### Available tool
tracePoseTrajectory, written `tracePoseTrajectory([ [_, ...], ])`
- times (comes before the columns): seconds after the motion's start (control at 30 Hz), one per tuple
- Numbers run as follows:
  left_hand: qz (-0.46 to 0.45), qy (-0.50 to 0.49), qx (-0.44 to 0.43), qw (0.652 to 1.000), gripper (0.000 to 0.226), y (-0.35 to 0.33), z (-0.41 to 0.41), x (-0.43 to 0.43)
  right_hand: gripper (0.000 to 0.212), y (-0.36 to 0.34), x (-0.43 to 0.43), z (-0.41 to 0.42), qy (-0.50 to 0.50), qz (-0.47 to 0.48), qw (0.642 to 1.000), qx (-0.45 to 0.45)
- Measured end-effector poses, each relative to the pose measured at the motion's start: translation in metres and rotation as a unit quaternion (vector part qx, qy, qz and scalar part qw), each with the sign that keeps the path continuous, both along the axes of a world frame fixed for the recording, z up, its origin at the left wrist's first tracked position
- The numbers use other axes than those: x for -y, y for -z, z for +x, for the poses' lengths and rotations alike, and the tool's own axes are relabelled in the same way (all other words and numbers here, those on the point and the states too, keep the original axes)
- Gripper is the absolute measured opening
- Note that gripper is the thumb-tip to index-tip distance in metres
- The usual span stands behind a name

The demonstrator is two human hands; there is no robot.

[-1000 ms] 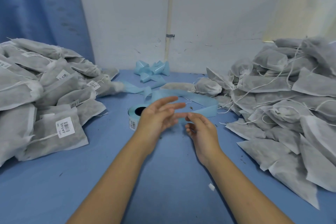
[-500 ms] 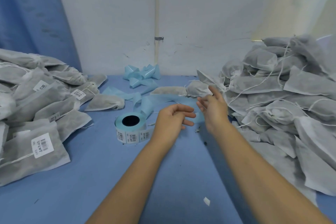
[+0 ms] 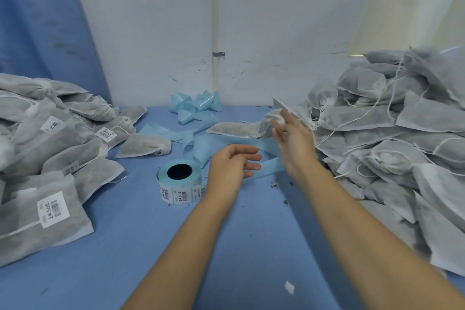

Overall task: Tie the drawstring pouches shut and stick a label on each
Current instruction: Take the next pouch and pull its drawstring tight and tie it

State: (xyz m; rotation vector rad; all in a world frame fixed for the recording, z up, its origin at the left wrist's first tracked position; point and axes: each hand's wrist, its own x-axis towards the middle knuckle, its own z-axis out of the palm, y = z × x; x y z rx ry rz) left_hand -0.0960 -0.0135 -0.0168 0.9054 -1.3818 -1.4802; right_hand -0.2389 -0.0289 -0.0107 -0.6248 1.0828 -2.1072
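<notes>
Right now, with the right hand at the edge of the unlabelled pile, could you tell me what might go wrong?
1. Loose drawstrings cross several pouches in the right-hand pile. Pulling the pouch at the right hand might drag neighbours along.
2. The blue backing strip loops under both hands. The left hand or a lifted pouch could snag it and tug the label roll.
</notes>
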Motion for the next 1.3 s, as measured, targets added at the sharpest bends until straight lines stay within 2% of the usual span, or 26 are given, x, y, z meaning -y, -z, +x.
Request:
tracePoseTrajectory([
  [0.13, 0.000, -0.012, -0.012, 1.000, 0.031, 0.001, 0.003, -0.006, 0.043, 0.002, -0.013, 0.024, 0.005, -0.007, 0.990, -0.139],
  [0.37, 0.050, -0.024, -0.082, 0.995, 0.025, 0.001, 0.020, -0.013, 0.046, 0.026, -0.054, 0.074, 0.031, 0.013, 0.954, -0.299],
  [0.47, 0.063, -0.025, -0.062, 0.996, 0.031, 0.007, 0.027, -0.018, 0.037, 0.039, -0.066, 0.086, 0.056, 0.030, 0.923, -0.379],
  [0.57, 0.076, -0.025, -0.032, 0.996, 0.033, 0.015, 0.030, -0.022, 0.028, 0.047, -0.068, 0.089, 0.079, 0.073, 0.901, -0.420],
  [0.63, 0.090, -0.033, -0.036, 0.995, 0.027, 0.020, 0.031, -0.021, 0.025, 0.049, -0.071, 0.092, 0.080, 0.081, 0.903, -0.415],
  [0.73, 0.089, -0.040, -0.033, 0.995, 0.012, 0.024, 0.030, -0.020, 0.020, 0.050, -0.077, 0.095, 0.068, 0.053, 0.937, -0.340],
  [0.87, 0.110, -0.056, -0.063, 0.990, 0.012, 0.024, 0.030, -0.018, 0.034, 0.051, -0.079, 0.091, 0.114, 0.040, 0.961, -0.248],
  [1.0, 0.101, -0.051, -0.054, 0.992, 0.015, 0.023, 0.028, -0.021, 0.029, 0.055, -0.078, 0.086, 0.108, 0.071, 0.961, -0.244],
  [1.13, 0.049, -0.041, -0.012, 0.998, 0.021, 0.025, 0.030, -0.021, 0.016, 0.054, -0.074, 0.083, 0.090, 0.080, 0.948, -0.295],
  [1.23, 0.030, -0.052, 0.006, 0.998, 0.025, 0.024, 0.032, -0.018, 0.006, 0.054, -0.072, 0.082, 0.046, 0.097, 0.957, -0.268],
  [1.3, 0.028, -0.059, 0.012, 0.998, 0.026, 0.024, 0.033, -0.016, 0.009, 0.056, -0.072, 0.083, 0.039, 0.096, 0.959, -0.265],
])
